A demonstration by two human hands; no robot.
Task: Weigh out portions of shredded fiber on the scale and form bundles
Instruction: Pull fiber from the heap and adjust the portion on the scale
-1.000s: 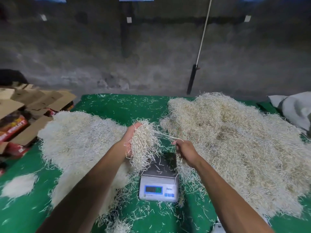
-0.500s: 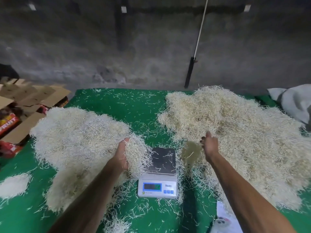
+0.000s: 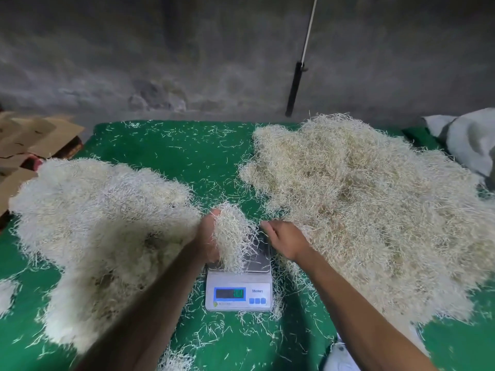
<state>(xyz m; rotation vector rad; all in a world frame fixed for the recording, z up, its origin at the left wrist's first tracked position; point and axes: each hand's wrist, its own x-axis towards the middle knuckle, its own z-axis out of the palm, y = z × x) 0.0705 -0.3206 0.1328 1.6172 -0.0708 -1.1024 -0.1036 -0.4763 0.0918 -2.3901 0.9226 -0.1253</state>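
Green cloth (image 3: 187, 162): left hand (image 3: 206, 236) grips fiber clump (image 3: 231, 236) over scale (image 3: 241, 285), right hand (image 3: 286, 241) loose beside it

your open lane is the green cloth (image 3: 171, 151) running back from the scale (image 3: 238, 287), between the left heap (image 3: 88, 223) and the right heap (image 3: 369, 210). both heaps crowd the scale's sides. cardboard (image 3: 34, 137) blocks the far left edge.
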